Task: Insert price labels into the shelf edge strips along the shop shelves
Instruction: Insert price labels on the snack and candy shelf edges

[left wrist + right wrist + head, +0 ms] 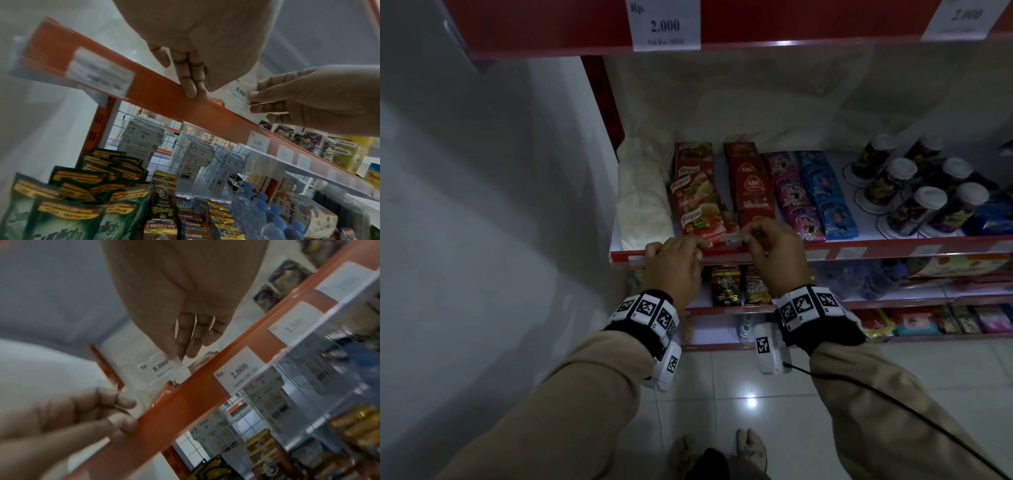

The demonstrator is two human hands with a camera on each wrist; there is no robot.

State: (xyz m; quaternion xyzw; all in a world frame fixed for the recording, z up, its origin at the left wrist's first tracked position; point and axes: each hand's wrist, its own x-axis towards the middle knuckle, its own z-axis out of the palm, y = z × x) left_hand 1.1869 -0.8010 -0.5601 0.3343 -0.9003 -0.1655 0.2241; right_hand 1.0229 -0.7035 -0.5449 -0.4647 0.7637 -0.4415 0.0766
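Note:
My right hand (774, 246) pinches a small white price label (729, 237) printed "8.000" (162, 368) by its right end, just above the top edge of the red shelf edge strip (726, 253). In the left wrist view the label (239, 92) shows beside the right hand (298, 100). My left hand (674, 263) is to the left of it, and its straight fingertips (193, 87) rest on the strip's (156, 91) upper edge. The right wrist view shows the left hand (82, 418) against the strip (185, 405).
Other labels sit in the strip: one "2.000" (238, 374), one at its left end (100, 73). Behind it stand Royco packs (698, 205), ABC boxes (751, 185), lidded cups (914, 202). Upper shelf edge (791, 20) overhead, white wall (482, 205) left, lower shelves with sachets (726, 286).

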